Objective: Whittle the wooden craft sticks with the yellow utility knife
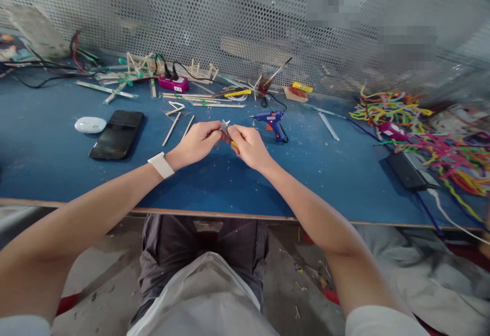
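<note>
Over the middle of the blue table, my left hand (201,139) and my right hand (250,147) meet at the fingertips. My right hand is closed around a yellow utility knife (234,144), its grey blade (224,127) tilted up toward the left fingers. Those left fingers are pinched together by the blade. A small pale stick tip (228,122) pokes out just beyond it; the rest is hidden by the fingers. Tiny pale shavings are scattered on the table below. Right of my hands lies a blue glue gun (272,120) with a red trigger.
Thin wooden sticks (172,129) lie left of my hands. A black phone (118,134) and a white mouse-like object (90,125) are farther left. Behind are a magenta power strip (173,84) and a perforated metal screen (214,14). Colourful pipe cleaners (451,154) crowd the right.
</note>
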Available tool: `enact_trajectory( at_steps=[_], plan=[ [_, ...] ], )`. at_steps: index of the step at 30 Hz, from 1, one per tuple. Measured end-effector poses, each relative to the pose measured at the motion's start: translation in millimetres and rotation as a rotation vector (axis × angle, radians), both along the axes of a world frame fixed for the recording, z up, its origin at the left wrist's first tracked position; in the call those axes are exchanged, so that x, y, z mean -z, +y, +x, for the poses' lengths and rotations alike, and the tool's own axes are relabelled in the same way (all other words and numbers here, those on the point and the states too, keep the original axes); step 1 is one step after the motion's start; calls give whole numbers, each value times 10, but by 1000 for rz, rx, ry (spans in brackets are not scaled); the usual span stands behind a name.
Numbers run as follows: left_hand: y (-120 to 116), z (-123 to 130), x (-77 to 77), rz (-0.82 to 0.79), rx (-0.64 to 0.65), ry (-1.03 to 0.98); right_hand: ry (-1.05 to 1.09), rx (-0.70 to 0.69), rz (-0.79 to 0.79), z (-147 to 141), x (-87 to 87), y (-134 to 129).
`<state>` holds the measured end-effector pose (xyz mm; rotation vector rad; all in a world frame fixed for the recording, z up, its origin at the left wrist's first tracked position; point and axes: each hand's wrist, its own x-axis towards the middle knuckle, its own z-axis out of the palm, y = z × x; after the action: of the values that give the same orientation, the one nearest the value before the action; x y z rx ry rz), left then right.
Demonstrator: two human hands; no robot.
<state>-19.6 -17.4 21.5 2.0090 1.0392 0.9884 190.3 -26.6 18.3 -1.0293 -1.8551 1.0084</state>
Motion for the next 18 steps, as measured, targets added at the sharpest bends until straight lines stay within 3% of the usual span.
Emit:
enact_trajectory(
  at_steps=[11,18],
  plan=[
    [5,-5,57,-34,57,-81,12,-15,-17,-25,-7,-14],
    [-4,-32,38,105,-23,108,49,-3,-66,-20,13,10]
  ],
)
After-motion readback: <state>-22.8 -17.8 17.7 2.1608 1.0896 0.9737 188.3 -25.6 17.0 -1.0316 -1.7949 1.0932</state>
